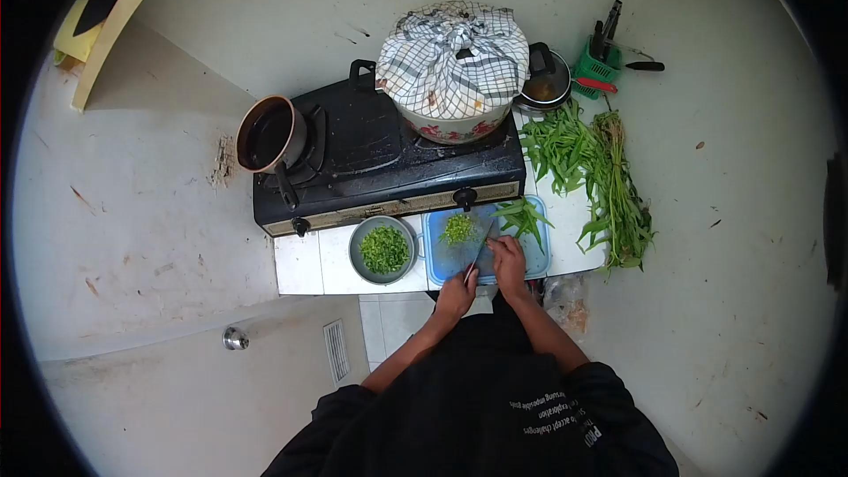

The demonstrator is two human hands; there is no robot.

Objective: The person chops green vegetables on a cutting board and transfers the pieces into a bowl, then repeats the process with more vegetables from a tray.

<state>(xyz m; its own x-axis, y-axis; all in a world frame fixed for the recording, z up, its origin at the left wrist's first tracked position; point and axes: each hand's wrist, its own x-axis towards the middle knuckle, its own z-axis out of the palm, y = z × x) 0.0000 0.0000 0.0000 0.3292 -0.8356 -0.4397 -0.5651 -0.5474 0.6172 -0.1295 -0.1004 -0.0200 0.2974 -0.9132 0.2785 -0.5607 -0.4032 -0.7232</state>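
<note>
My left hand is closed round the handle of a knife, whose blade slants up over the blue cutting board. Close beside the blade, my right hand has its fingers pressed together on the board; what they hold is too small to make out. Finely chopped greens lie in a small pile at the board's left. Whole green leaves rest at its upper right. Left of the board is a grey bowl of chopped greens.
Behind stands a black stove with a brown saucepan and a large cloth-covered pot. A bunch of leafy stems, a lidded pan and a green utensil basket are at the right. A plastic bag hangs below the counter.
</note>
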